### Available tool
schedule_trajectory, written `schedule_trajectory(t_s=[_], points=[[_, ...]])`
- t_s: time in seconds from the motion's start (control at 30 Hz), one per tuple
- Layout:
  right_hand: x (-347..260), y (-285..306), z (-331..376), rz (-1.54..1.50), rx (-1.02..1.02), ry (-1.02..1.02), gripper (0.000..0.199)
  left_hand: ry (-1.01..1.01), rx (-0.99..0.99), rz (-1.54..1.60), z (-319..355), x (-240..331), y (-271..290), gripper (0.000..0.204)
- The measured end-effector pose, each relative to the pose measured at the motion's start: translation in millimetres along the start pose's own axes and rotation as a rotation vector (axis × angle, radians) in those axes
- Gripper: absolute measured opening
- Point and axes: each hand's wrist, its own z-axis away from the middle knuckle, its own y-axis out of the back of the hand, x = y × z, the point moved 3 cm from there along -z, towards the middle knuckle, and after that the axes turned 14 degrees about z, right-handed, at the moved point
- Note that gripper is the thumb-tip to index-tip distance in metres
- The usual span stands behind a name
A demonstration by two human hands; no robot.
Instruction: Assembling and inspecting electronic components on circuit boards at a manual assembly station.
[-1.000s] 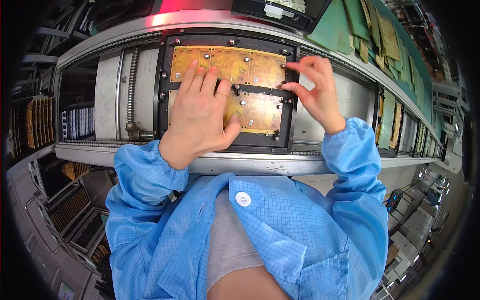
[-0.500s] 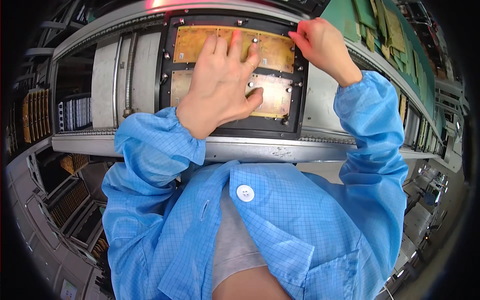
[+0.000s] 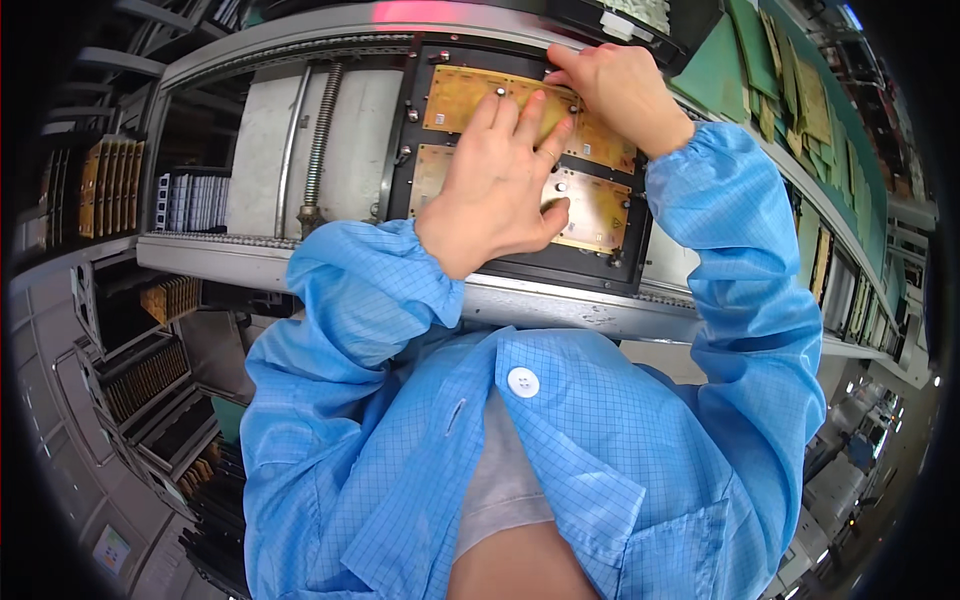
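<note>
A black carrier frame (image 3: 575, 272) holds an upper gold-yellow circuit board panel (image 3: 455, 98) and a lower, paler one (image 3: 600, 210). My left hand (image 3: 505, 185) lies over the middle of both panels, fingers stretched out and fingertips on the upper one. It hides much of the lower panel's left half. At the carrier's far edge, my right hand (image 3: 622, 98) is closed, thumb and forefinger pinching at a small clip (image 3: 554, 76) that they partly cover. Another clip (image 3: 440, 58) sits at the far left corner. A small white-topped peg (image 3: 561, 187) stands beside my left thumb.
The carrier lies across a metal conveyor whose near rail (image 3: 560, 305) runs before my body. A threaded rod (image 3: 322, 140) is left of it. Upright boards (image 3: 110, 185) and a white slotted rack (image 3: 192, 203) stand farther left. Green sheets (image 3: 780, 65) lie at right, a black tray (image 3: 680, 25) beyond.
My right hand has gone from the carrier's far right corner leftward to the clip at the middle of the far edge. My left hand stays spread on the panels. The whole view has shifted.
</note>
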Motion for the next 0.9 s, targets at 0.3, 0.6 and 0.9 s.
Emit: schedule_trajectory(t_s=[0.3, 0.6, 0.9], points=[[-17.6, 1.4, -7.5, -0.135, -0.24, -0.136, 0.037, 0.007, 0.01, -0.057, -2.4, -2.9, 4.4, 0.071], [-30.2, 55.3, 66.2, -0.261, -0.223, 0.028, 0.076, 0.209, 0.362, 0.112, -6.3, -122.8, 39.8, 0.025], [-38.1, 55.2, 64.1, -0.13, -0.302, 0.047, 0.073, 0.338, 0.302, 0.303, -30.6, -122.1, 31.1, 0.02]])
